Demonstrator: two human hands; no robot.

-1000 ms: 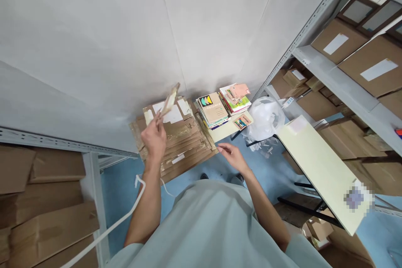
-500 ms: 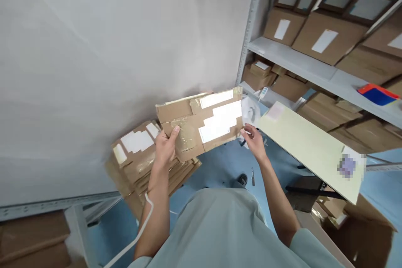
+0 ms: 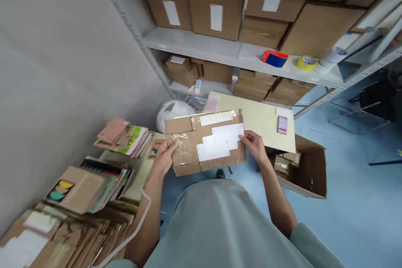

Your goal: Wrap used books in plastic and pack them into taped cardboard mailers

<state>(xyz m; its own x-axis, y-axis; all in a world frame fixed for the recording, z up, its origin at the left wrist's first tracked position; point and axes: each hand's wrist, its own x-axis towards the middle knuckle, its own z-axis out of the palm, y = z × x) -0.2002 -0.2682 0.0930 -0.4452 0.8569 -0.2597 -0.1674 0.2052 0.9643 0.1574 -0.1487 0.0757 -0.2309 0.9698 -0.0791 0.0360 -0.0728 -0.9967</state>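
Observation:
A flat cardboard package (image 3: 188, 163), taped and bearing several white labels, is held up before my body. My left hand (image 3: 163, 157) grips its left edge, thumb on the taped front face and the other fingers hidden behind. At the right edge, my right hand (image 3: 253, 145) pinches the package near the labels. Behind it stands a pale yellow table (image 3: 256, 123). To the left lies a stack of flat cardboard packages (image 3: 91, 238), with piles of books (image 3: 84, 186) and booklets beyond it.
Metal shelving (image 3: 201, 50) with labelled boxes spans the back. On it sit an orange-and-blue roll (image 3: 275, 58) and yellow tape (image 3: 306, 63). An open carton (image 3: 314, 171) stands on the floor at right. A white plastic bag (image 3: 174, 111) is behind the package. A white cord (image 3: 138, 228) crosses my left forearm.
My view has swung right, bringing the shelves and table to the centre. Both hands still hold the package, now more level. The book piles at left have come into sight.

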